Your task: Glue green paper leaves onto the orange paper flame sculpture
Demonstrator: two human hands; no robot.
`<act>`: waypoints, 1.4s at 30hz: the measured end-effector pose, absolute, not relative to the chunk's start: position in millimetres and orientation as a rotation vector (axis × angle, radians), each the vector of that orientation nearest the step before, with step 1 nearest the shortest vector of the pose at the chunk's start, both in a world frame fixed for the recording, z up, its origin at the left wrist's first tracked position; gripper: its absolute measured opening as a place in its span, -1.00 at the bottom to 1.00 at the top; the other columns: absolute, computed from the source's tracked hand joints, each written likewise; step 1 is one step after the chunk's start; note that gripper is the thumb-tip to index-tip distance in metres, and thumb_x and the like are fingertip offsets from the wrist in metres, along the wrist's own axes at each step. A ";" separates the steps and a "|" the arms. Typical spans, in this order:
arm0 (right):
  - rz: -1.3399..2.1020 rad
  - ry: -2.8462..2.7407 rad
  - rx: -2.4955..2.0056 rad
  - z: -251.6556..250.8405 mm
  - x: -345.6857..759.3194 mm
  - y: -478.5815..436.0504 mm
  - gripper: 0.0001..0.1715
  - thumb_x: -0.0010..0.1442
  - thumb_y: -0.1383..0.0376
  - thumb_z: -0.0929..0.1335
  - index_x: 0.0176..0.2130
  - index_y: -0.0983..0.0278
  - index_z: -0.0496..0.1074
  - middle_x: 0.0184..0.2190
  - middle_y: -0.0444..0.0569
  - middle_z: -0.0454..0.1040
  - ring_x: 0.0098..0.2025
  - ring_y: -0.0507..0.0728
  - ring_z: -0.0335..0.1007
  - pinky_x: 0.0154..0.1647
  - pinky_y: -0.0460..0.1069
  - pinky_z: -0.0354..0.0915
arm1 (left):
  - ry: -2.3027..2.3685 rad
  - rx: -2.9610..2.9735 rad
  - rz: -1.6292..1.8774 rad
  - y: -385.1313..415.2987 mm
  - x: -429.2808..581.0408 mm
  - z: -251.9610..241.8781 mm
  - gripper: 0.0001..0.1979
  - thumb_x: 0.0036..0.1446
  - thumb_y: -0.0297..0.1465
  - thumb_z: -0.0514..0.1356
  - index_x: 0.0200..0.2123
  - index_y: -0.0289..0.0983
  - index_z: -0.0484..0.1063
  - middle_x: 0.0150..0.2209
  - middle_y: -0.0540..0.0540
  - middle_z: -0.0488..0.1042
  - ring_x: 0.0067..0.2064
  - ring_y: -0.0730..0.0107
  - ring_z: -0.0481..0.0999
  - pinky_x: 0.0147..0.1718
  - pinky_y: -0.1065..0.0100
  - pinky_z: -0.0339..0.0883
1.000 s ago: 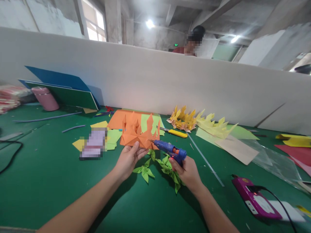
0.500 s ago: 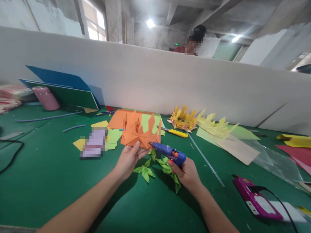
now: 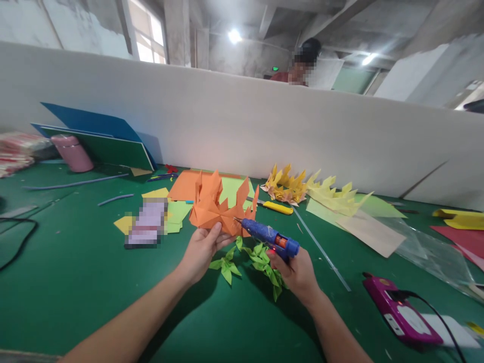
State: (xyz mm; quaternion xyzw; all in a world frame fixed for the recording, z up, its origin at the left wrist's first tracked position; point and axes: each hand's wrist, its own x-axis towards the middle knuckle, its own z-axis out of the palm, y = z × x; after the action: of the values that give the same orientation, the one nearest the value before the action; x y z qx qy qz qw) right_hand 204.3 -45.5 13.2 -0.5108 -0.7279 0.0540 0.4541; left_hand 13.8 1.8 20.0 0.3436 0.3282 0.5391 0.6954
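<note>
My left hand (image 3: 204,249) pinches the lower edge of an orange folded paper crown (image 3: 212,214), thumb in front and fingers behind. Several pointed tips rise along its top. In my right hand (image 3: 297,272) is a blue hot glue gun (image 3: 268,234), its red light lit near my fingers. The nozzle points left at the crown's front; whether it touches the paper I cannot tell. Below the crown, green folded paper leaves (image 3: 227,267) lie on the green table (image 3: 94,302), with a further cluster of leaves (image 3: 264,264) partly behind my right hand.
A phone (image 3: 147,222) lies left, beside coloured paper. A yellow utility knife (image 3: 278,206), a yellow-gold paper crown (image 3: 285,186) and a pale yellow crown strip (image 3: 333,194) are behind. At right are a clear glue stick (image 3: 321,247) and a magenta power box (image 3: 401,310) with a cable.
The orange crown has tilted and shifted slightly right in my left hand. My right hand and the glue gun have moved a little right and down.
</note>
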 end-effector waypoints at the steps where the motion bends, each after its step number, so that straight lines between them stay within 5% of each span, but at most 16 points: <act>1: 0.129 -1.800 -1.254 13.1 204.3 -45.5 -0.38 0.20 -0.08 0.14 -0.68 0.23 0.21 -0.75 -0.14 0.27 -0.72 0.00 0.19 -0.70 -0.12 0.07 | 0.723 0.774 1.202 1.5 13.8 19.9 -0.79 -0.05 -0.34 0.32 -0.39 -0.40 0.50 -0.45 -0.14 0.60 -0.40 0.36 0.60 -0.27 0.38 0.48; 42: 0.258 -1.844 -1.244 10.8 203.8 -49.4 -0.61 0.15 0.03 0.22 -0.57 0.21 0.19 -0.71 -0.20 0.20 -0.67 0.01 0.14 -0.63 -0.11 0.06 | 0.657 0.743 1.253 0.2 10.0 25.2 -0.78 0.04 -0.34 0.26 -0.31 -0.40 0.49 -0.32 -0.23 0.61 -0.23 0.21 0.60 -0.08 0.21 0.43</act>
State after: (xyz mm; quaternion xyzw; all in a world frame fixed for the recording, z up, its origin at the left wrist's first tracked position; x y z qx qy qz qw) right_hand 203.8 -49.4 10.8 -0.5001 -0.7410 0.1037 0.4360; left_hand 10.0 0.2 25.2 0.3333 0.2945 0.5620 0.6974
